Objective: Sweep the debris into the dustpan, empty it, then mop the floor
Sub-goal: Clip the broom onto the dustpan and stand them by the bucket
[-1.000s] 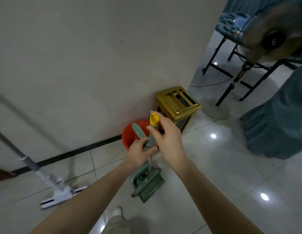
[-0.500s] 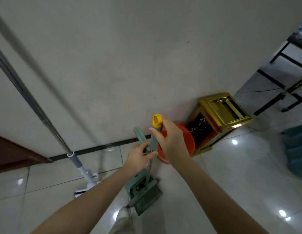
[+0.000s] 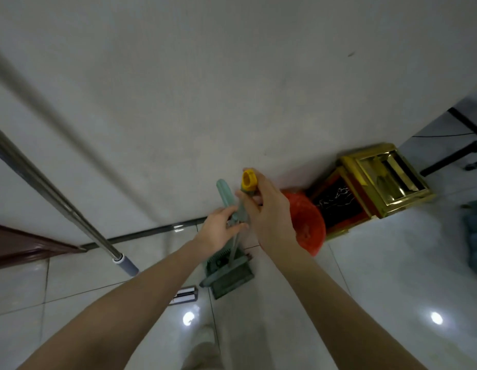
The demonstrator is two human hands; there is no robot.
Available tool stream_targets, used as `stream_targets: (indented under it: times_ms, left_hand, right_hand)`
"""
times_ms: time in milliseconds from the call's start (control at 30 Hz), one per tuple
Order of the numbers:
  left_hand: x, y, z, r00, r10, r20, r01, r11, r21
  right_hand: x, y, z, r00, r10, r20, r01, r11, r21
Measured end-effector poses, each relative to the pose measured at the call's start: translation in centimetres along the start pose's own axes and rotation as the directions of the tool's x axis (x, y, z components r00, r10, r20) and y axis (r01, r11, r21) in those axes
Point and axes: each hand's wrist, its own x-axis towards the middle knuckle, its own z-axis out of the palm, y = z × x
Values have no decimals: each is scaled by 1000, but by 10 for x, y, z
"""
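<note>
Bare left forearm (image 3: pixel 130 297), bare right forearm (image 3: pixel 325 289), beige trouser leg (image 3: pixel 202 356), pale shoe (image 3: pixel 206 333).

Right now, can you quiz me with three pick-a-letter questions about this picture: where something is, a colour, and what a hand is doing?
1. Where is the round orange plastic bucket?
A. On a chair.
B. By the wall, next to the square gold metal bin.
C. Under a table.

2. What colour is the cap on the green broom handle?
A. Red.
B. Black.
C. Yellow.

3. What is the right hand doing?
A. Gripping the broom handle.
B. Hanging loose.
C. Pressing the wall.

Answers:
1 B, it sits beside the bin at the wall.
2 C, the cap is bright yellow.
3 A, its fingers curl round the handle below the cap.
</note>
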Motion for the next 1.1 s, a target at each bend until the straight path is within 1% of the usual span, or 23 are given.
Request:
stream_targets:
  times_ms: [133, 233, 400, 467, 567, 667, 767, 967, 1100]
  left_hand:
    - [26, -3, -12, 996, 11, 88, -10, 1000, -6]
    - [32, -4, -14, 996, -9, 86, 12, 1000, -25]
    - [33, -3, -14, 995, -27, 91, 25, 999, 26]
    - [29, -1, -15, 996, -44, 83, 41, 998, 47]
    - [16, 0, -21, 997, -59, 51, 57, 998, 40]
    - [-2, 3, -31, 995, -99, 13, 98, 994, 45]
    - [-22, 10, -43, 991, -129, -30, 131, 987, 92]
    - [-73, 50, -60, 979, -113, -168, 132, 985, 107]
    - [-122, 97, -65, 948, -82, -306, 116, 989, 96]
  right_hand:
    - [24, 2, 11, 999, 9, -48, -8, 1000, 14]
    - [35, 3, 17, 998, -14, -53, 12, 1000, -20]
    - [39, 8, 21, 997, -23, -72, 22, 1000, -18]
    - [34, 9, 21, 998, -14, -57, 13, 1000, -16]
    - [24, 11, 21, 999, 31, 6, -31, 999, -40]
    - [14, 9, 16, 990, 84, 109, -78, 995, -65]
    - [4, 4, 6, 987, 88, 131, -81, 995, -56]
    - [-29, -21, -25, 993, -23, 119, 32, 997, -70]
    - [-61, -44, -56, 982, -106, 153, 121, 989, -90]
